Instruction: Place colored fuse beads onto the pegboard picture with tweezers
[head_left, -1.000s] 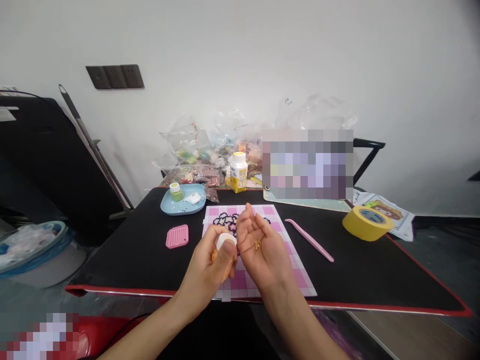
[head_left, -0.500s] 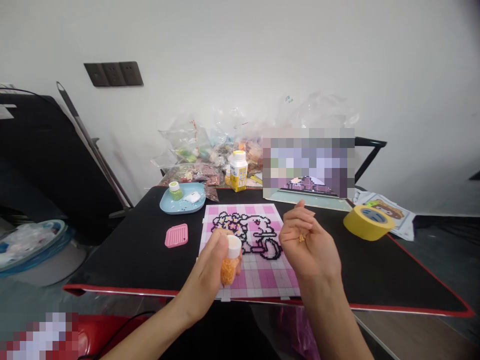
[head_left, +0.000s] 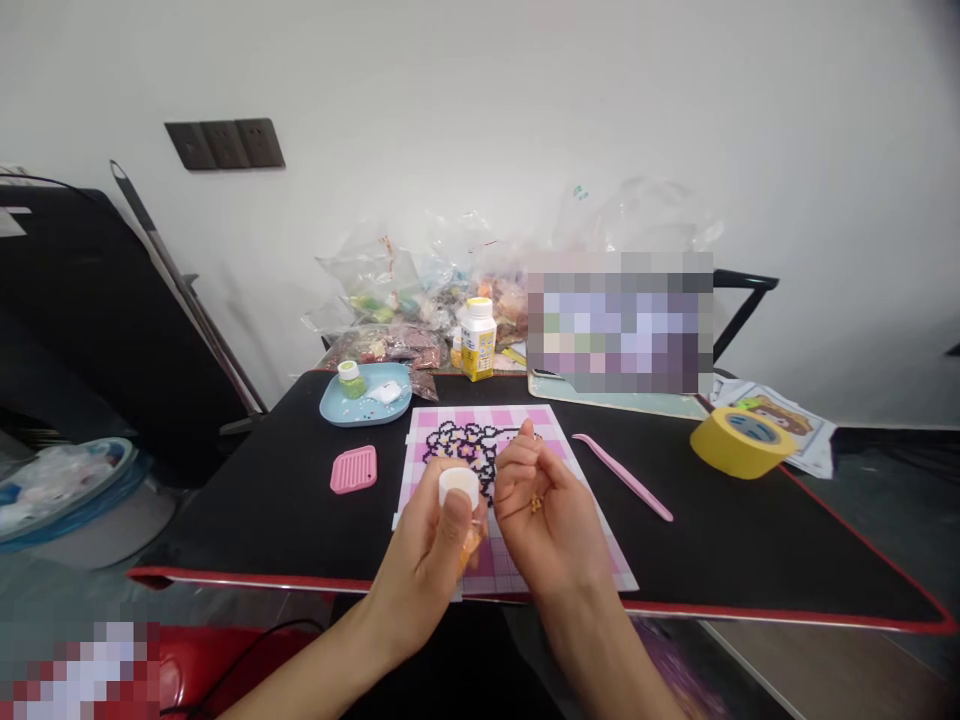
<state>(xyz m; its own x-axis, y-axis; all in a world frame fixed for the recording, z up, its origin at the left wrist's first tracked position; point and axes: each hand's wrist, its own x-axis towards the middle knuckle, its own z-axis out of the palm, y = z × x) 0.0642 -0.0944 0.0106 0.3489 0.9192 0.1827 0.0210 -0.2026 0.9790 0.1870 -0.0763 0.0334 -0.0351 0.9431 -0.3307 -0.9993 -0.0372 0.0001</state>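
My left hand [head_left: 420,550] is wrapped round a small clear bottle of orange beads [head_left: 470,548] with a white cap [head_left: 458,488]; the thumb lies against the cap. Close beside it, my right hand [head_left: 559,525] is cupped palm up, fingers curled, holding a few small yellow-orange beads [head_left: 535,504]. Beneath both hands lies a pink-and-white checked board [head_left: 510,570] with a black-outlined picture of flowers; the hands hide much of it. A pair of pink tweezers [head_left: 626,480] rests to the right of the board.
Left of the board are a pink ridged tray [head_left: 354,470] and a blue plate [head_left: 352,412] bearing a green-filled bottle [head_left: 350,380]. Behind stand a yellow-and-white bottle [head_left: 478,340] and plastic bags [head_left: 390,340]. A yellow tape roll [head_left: 724,445] sits at the right.
My right hand has moved left, near the bottle, uncovering the pink tweezers. My left thumb has shifted onto the white cap, and the bottle is now more hidden by my fingers.
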